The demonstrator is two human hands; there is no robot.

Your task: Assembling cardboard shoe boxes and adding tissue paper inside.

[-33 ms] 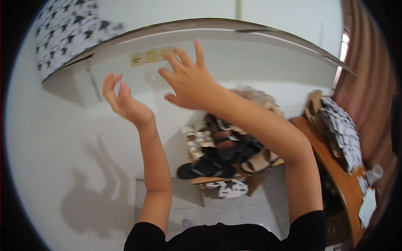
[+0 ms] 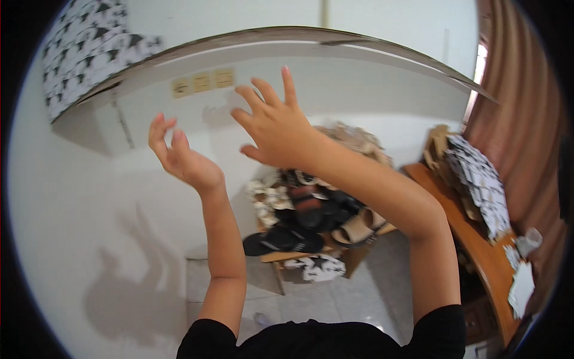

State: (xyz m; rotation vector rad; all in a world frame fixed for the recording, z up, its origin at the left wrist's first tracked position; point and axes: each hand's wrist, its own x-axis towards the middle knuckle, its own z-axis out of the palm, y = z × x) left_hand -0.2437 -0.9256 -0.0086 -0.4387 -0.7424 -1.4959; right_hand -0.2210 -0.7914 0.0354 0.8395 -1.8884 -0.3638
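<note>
Both hands, left hand point(image 2: 182, 158) and right hand point(image 2: 275, 128), spread empty beneath the cardboard edge point(image 2: 287, 37)

Cardboard sheet point(image 2: 311, 42) blocks above; open air beneath toward wall point(image 2: 78, 197).

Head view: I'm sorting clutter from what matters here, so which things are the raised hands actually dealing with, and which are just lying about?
In hand:
- left hand, open, raised, empty
- right hand, open, fingers spread, empty
- large flat sheet overhead, nearest both hands; contact cannot be told

Lying about:
- heap of sandals and shoes on a low rack
- wall switch plates
- wooden table with patterned sheets
</note>
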